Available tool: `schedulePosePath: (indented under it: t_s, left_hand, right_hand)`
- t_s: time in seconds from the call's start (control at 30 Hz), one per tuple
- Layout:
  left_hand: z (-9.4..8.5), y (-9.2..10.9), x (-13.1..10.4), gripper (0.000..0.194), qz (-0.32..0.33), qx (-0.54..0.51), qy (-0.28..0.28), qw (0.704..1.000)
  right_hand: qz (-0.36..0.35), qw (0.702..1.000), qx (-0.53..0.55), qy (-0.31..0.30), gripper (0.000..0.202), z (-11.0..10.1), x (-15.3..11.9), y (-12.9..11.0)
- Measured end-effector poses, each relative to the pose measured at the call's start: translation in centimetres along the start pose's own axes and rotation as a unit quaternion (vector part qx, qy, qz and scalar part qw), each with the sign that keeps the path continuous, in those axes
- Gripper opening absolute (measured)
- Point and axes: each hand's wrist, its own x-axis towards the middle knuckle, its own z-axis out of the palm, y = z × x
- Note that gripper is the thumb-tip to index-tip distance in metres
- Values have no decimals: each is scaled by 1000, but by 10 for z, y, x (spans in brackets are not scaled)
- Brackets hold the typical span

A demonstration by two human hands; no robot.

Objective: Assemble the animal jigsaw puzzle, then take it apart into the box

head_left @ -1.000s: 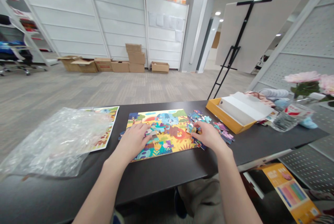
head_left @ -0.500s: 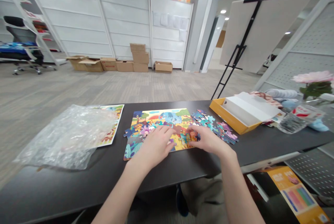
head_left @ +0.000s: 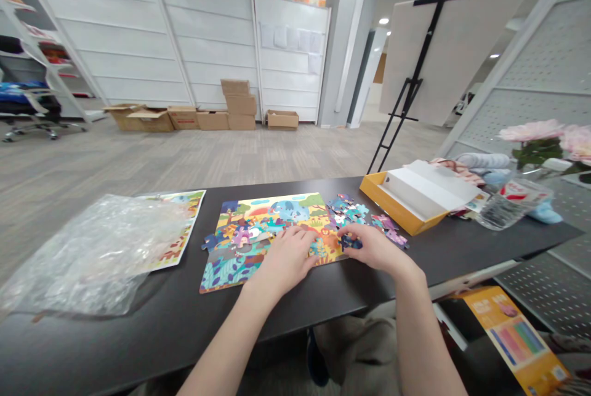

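Note:
A colourful animal jigsaw puzzle board (head_left: 226,270) lies on the black table, with a blue elephant near its top and loose pieces (head_left: 241,236) across its middle. My left hand (head_left: 290,257) rests over the board's lower middle, its fingers extended and its thumb apart; what lies beneath is hidden. At the board's right edge, my right hand (head_left: 376,249) curls its thumb and fingers around dark blue puzzle pieces (head_left: 349,241). Beyond that hand a heap of loose pieces (head_left: 346,208) spreads over the table.
Clear plastic wrap (head_left: 87,248) covers part of a printed picture sheet (head_left: 184,236) at the left. An open yellow box (head_left: 397,205) stands at the right, near a clear plastic container (head_left: 512,205), cloths and pink flowers (head_left: 530,131). An easel (head_left: 406,100) stands behind the table.
My right hand has shifted from orange and green pieces on the board to dark blue ones at its right edge. The left hand stays over the board. The view has turned slightly right.

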Motion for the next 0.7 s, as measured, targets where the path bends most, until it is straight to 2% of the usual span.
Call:
schedulePosePath:
  t_s: [0.13,0.3,0.7]
  left_hand:
    - [2,6,7,39,6,-6,-19,1000]
    - [6,14,14,38,21,-5,-17,1000]
    - [13,35,25,28,28,20,-20,999]
  right_hand:
    - [14,1000,-12,13,28,0,0,11]
    - [51,997,-33,42,26,2,0,25]
    - [86,991,-79,62,23,-2,-3,18]
